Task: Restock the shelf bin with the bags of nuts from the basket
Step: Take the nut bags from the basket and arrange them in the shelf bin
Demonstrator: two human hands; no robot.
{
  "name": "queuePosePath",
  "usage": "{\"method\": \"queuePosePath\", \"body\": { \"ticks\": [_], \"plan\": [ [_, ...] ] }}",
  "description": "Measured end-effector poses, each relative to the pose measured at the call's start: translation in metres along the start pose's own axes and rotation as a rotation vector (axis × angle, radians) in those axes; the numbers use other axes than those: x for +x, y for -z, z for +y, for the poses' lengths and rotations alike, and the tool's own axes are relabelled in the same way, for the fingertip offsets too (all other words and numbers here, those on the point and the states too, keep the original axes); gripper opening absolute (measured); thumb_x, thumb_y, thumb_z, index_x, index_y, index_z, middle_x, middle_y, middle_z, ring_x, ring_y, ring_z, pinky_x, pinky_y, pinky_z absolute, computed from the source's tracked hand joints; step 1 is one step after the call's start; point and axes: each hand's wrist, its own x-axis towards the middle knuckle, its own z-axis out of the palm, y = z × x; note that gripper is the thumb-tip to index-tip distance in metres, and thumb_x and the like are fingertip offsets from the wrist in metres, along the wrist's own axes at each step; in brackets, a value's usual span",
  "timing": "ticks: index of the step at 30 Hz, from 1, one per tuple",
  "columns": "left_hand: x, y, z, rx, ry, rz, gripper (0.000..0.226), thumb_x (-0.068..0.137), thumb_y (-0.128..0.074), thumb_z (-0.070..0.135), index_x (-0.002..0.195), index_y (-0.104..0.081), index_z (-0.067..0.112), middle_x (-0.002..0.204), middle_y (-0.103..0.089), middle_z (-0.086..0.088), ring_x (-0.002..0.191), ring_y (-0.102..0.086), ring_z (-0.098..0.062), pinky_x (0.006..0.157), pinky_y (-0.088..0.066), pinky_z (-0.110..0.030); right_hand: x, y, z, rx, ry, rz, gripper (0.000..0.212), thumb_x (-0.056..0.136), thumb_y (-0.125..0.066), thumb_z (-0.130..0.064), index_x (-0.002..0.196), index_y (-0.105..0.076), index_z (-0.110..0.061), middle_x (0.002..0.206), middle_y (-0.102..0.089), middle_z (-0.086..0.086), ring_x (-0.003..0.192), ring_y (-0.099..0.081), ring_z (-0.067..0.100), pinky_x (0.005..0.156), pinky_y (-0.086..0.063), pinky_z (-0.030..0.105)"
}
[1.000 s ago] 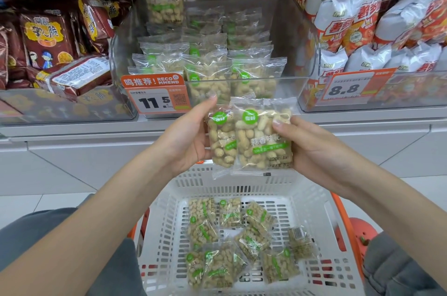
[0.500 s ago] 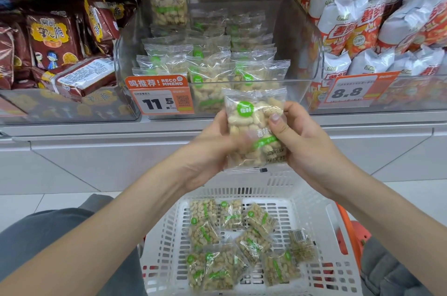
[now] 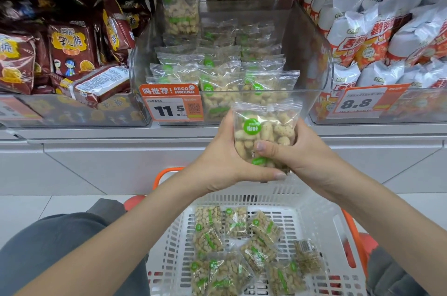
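Both hands are busy with one job: carrying nuts up to the shelf. The left hand and the right hand wrap around the bags of nuts from each side, and their grip is tight on the clear pack. I think there may be more than one bag pressed together, but I cannot tell how many. The pack sits in the air just in front of the shelf bin, a bit below its front wall.

So this looks like the lifting part of the job. The next move, I think, is to raise the pack over the clear front wall and set it down standing up, like the rows already inside. The front rows look full, so room may be tight there. The right side of the bin looks more open.

The orange price tag hangs on the bin's front, near the left hand, and could get bumped.

Down below, the white basket holds more packs, so the job is not nearly done.

Brown snack bags fill the bin to the left, and white and orange bags fill the one to the right.
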Motion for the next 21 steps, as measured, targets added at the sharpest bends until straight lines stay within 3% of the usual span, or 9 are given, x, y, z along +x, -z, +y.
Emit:
{"method": "queuePosePath", "body": {
  "ticks": [1,4,6,9,12,14,16,18,21],
  "plan": [
    [0.001,0.003,0.001,0.027,-0.018,0.043,0.087,0.049,-0.093,0.010,0.112,-0.039,0.033,0.117,-0.062,-0.006,0.105,-0.066,-0.014,0.085,-0.055,-0.031,0.002,0.000,0.000,0.001,0.001,-0.016,0.110,0.037,-0.093,-0.042,0.128,-0.045,-0.005,0.110,-0.071,0.011,0.101,-0.069,0.024,0.074,-0.055,0.026],
    [0.000,0.011,0.005,-0.051,-0.040,0.046,0.080,0.056,-0.086,-0.007,0.113,-0.040,0.027,0.105,-0.068,0.002,0.093,-0.068,-0.006,0.077,-0.056,-0.024,0.007,-0.008,-0.004,-0.024,-0.030,-0.059,0.109,0.038,-0.096,-0.032,0.130,-0.045,-0.003,0.111,-0.070,0.013,0.101,-0.068,0.026,0.076,-0.055,0.027],
    [0.002,0.021,0.011,0.036,-0.041,0.061,0.095,0.051,-0.092,0.017,0.127,-0.036,0.026,0.120,-0.061,0.000,0.107,-0.063,-0.009,0.089,-0.053,-0.031,0.016,-0.013,-0.015,-0.038,-0.008,-0.017,0.102,0.039,-0.096,-0.024,0.127,-0.048,-0.002,0.104,-0.072,0.012,0.090,-0.071,0.023,0.067,-0.056,0.028],
    [0.005,0.050,0.022,0.341,-0.126,0.262,0.095,0.056,-0.080,0.055,0.135,-0.030,0.037,0.133,-0.043,0.005,0.121,-0.045,-0.009,0.099,-0.042,-0.029,0.044,-0.019,-0.050,0.065,0.095,0.089,0.076,0.042,-0.088,-0.024,0.110,-0.063,-0.005,0.090,-0.074,0.005,0.080,-0.072,0.017,0.063,-0.057,0.028],
    [0.001,0.084,0.024,0.920,-0.330,0.524,0.057,0.081,-0.067,0.043,0.127,-0.047,0.017,0.121,-0.049,-0.001,0.115,-0.043,-0.017,0.094,-0.038,-0.032,0.091,-0.030,-0.089,0.095,0.150,0.127,0.038,0.052,-0.080,-0.018,0.089,-0.068,-0.012,0.075,-0.073,0.001,0.071,-0.072,0.014,0.061,-0.058,0.031],
    [0.000,0.101,0.013,1.322,-0.456,0.601,0.046,0.077,-0.066,0.031,0.117,-0.055,0.010,0.118,-0.054,-0.007,0.115,-0.044,-0.025,0.098,-0.034,-0.039,0.123,-0.044,-0.098,0.018,0.154,0.165,0.059,0.052,-0.087,-0.018,0.104,-0.061,-0.005,0.085,-0.074,0.006,0.077,-0.073,0.018,0.065,-0.059,0.036],
    [-0.002,0.113,0.001,1.420,-0.420,0.557,0.058,0.071,-0.068,0.024,0.126,-0.051,0.011,0.128,-0.054,-0.008,0.127,-0.039,-0.025,0.110,-0.025,-0.046,0.148,-0.059,-0.098,-0.150,0.214,0.211,0.094,0.039,-0.096,-0.030,0.119,-0.052,-0.007,0.105,-0.071,0.008,0.094,-0.071,0.019,0.078,-0.058,0.040],
    [-0.006,0.119,-0.006,1.408,-0.381,0.471,0.075,0.068,-0.072,0.018,0.138,-0.043,0.014,0.139,-0.048,-0.007,0.135,-0.034,-0.024,0.113,-0.024,-0.050,0.171,-0.071,-0.094,-0.326,0.298,0.241,0.100,0.040,-0.094,-0.036,0.125,-0.045,-0.013,0.114,-0.066,0.001,0.102,-0.066,0.012,0.089,-0.055,0.035],
    [-0.017,0.123,-0.008,1.450,-0.400,0.421,0.083,0.066,-0.072,0.015,0.143,-0.038,0.016,0.143,-0.045,-0.006,0.138,-0.033,-0.024,0.112,-0.026,-0.047,0.204,-0.081,-0.095,-0.359,0.355,0.293,0.094,0.057,-0.091,-0.026,0.133,-0.036,-0.012,0.119,-0.059,-0.006,0.105,-0.060,0.003,0.097,-0.049,0.023]
  ]
}}
